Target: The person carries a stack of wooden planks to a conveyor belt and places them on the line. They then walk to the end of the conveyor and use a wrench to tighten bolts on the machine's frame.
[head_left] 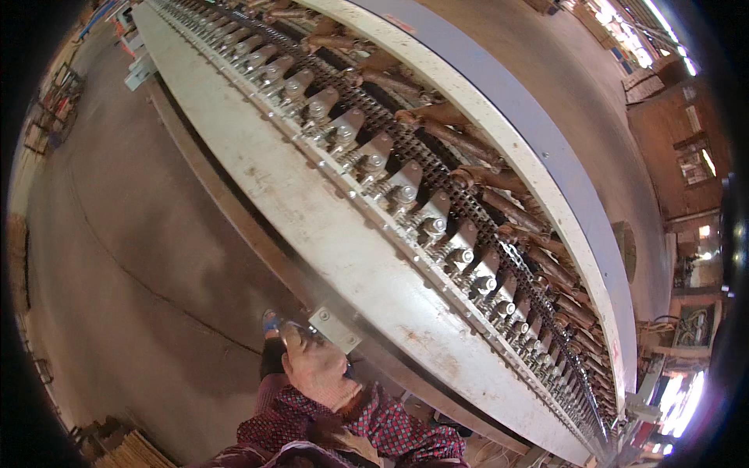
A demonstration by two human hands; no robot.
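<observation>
My right hand, in a pale work glove, is beside a small metal bracket on the near edge of a long machine. Its fingers are curled at the bracket's left end, and what they hold there, if anything, is hidden. The checked sleeve runs down to the lower edge. Lower down, close to my body, part of my left hand shows as a tan glove; its fingers cannot be made out. Past the bracket stretches the machine's pale metal cover, scuffed and stained.
Along the machine runs a row of metal clamps with bolts and springs, beside a dark chain and brown rollers. A lavender-grey guard curves behind. My blue shoe is on the concrete floor. Stacked boards lie lower left.
</observation>
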